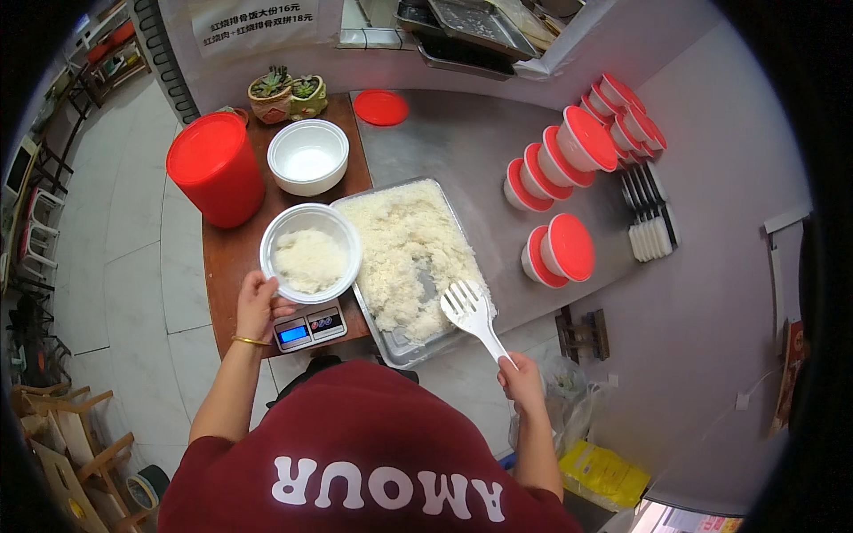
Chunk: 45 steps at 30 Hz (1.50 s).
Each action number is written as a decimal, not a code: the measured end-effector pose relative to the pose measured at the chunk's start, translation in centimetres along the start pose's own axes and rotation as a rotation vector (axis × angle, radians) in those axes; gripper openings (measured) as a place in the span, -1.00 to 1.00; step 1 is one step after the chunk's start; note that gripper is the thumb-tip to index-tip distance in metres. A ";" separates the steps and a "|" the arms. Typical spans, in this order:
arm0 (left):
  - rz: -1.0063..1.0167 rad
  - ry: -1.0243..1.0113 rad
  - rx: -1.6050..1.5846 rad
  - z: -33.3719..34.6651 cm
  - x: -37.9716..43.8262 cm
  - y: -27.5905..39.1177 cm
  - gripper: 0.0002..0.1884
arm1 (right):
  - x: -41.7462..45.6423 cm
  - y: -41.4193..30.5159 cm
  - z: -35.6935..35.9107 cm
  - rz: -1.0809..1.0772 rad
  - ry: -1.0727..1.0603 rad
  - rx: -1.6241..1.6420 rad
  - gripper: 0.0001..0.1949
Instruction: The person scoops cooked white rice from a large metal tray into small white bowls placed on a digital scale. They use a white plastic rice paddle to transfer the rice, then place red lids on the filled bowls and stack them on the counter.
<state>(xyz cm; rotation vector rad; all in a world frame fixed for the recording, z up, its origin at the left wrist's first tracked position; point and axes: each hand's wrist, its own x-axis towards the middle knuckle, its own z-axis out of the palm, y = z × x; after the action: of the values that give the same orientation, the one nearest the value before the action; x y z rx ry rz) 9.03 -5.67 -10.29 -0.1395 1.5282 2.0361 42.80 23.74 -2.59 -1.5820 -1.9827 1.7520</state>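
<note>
My left hand [260, 306] grips the lower left rim of a round white plastic bowl [266, 233], thumb near the edge. Cooked white rice [310, 260] lies inside it. Beneath the bowl's near side a digital kitchen scale [326, 326] shows, its display lit blue; whether the bowl rests on it I cannot tell. My right hand [523, 383] holds a white slotted serving spoon [476, 320] by its handle. The spoon's head is over the near right part of a metal tray [400, 350], which carries a broad heap of rice [406, 233] with a hollow scooped in it.
White bowls [308, 156] and a tall red container [216, 170] stand on the wooden tabletop [223, 280], behind it potted succulents [286, 90]. Red-lidded bowls [566, 250] are stacked on the metal counter [460, 140] at right, near a loose red lid [380, 107]. Metal trays [480, 30] lie beyond.
</note>
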 end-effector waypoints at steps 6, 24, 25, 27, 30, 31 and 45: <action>-0.030 0.104 -0.078 -4.7 -0.1 -1.3 -0.91 | 9.3 4.6 4.3 -0.439 0.126 -0.357 -0.81; 0.026 0.263 -0.029 -8.6 -0.2 -0.8 -0.73 | 8.2 4.1 8.6 0.100 -0.138 0.582 -0.71; 0.024 0.275 -0.021 -8.6 -0.1 -0.8 -0.74 | 7.9 4.1 8.4 0.084 -0.153 0.595 -0.72; 0.022 0.294 -0.007 -8.4 0.0 -0.8 -0.76 | 7.4 4.0 8.1 0.045 -0.179 0.626 -0.74; 0.017 0.304 -0.004 -8.1 0.3 -0.7 -0.78 | 6.6 3.1 8.0 -0.020 -0.179 0.674 -0.74; 0.017 0.304 -0.002 -7.8 0.4 -0.6 -0.79 | 6.4 2.8 7.9 -0.021 -0.171 0.674 -0.74; -0.093 0.167 -0.045 -4.2 -0.1 -2.0 -0.87 | 5.9 2.8 8.4 0.022 -0.128 0.626 -0.76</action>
<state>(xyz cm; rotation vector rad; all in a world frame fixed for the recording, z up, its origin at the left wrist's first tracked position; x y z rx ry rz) 9.08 -9.18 -13.33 -0.4003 1.5455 2.0278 36.50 21.46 -10.88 -1.2979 -1.2482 2.2249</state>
